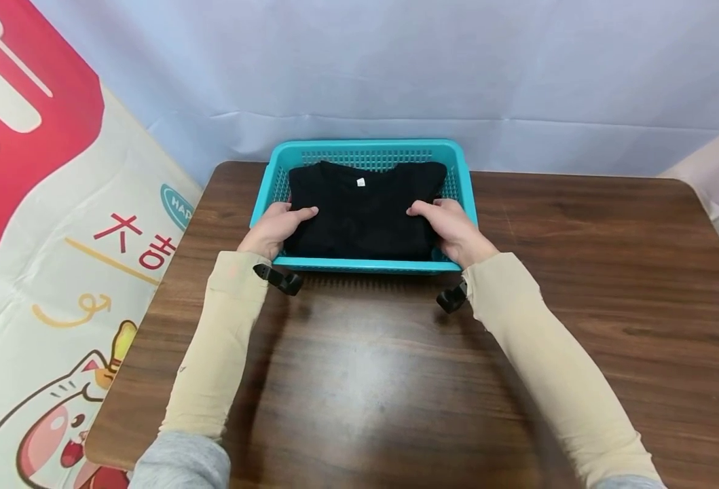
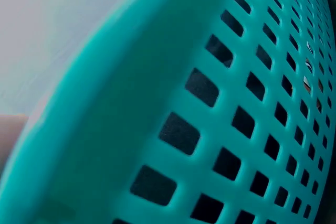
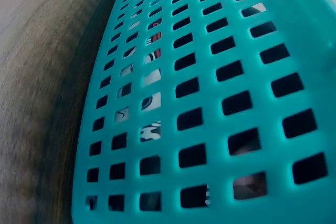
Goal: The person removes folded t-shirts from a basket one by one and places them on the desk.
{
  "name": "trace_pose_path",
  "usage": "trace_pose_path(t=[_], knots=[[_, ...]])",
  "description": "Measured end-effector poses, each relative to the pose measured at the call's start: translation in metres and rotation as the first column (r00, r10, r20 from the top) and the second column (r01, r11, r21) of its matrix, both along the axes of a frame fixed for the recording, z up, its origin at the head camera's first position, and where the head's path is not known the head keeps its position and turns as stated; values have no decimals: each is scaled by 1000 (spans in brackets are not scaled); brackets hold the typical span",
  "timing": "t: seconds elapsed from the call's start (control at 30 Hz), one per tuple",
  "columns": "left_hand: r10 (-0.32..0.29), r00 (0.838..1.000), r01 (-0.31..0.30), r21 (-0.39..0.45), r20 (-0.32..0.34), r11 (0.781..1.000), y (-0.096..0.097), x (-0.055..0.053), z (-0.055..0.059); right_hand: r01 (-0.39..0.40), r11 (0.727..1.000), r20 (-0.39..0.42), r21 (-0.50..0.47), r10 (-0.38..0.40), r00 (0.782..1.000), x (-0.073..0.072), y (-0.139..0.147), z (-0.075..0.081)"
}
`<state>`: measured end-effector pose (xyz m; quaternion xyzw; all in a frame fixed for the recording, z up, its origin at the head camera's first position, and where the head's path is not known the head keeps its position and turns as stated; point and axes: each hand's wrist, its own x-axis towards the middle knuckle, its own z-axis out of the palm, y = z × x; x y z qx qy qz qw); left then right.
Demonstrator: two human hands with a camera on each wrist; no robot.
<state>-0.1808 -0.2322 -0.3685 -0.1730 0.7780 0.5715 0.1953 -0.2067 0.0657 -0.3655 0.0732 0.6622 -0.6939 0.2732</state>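
A folded black T-shirt (image 1: 362, 221) with a small white neck label lies inside a turquoise plastic basket (image 1: 368, 263). My left hand (image 1: 275, 225) grips the shirt's left side, its thumb on top and its other fingers mostly hidden. On the opposite side my right hand (image 1: 455, 231) holds the shirt in the same way, thumb over the cloth. Both wrists cross the basket's near rim. The left wrist view is filled by the perforated basket wall (image 2: 205, 129), with dark cloth behind the holes. Through the wall's holes (image 3: 210, 103) in the right wrist view, something white with black and red print shows.
The basket stands at the back of a brown wooden table (image 1: 585, 305), close to a pale curtain (image 1: 396, 68). A printed cloth (image 1: 60, 224) with red and cartoon figures hangs along the left side. Black straps with small devices (image 1: 278, 279) sit at the wrists.
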Motion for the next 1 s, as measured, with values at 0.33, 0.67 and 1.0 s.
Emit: trace_pose_path(t=[0.33,0.67,1.0], knots=[[-60,998,56,-147,-20,988,11,-2,3,-59,998,-19,11,59,998,-1,4,-2],[-189,981,195,-332,50,923,22,-4,6,-105,990,-5,96,106,994,-1,6,1],[-186,983,183,-231,11,955,13,-4,7,-108,993,-17,43,109,994,0,3,3]])
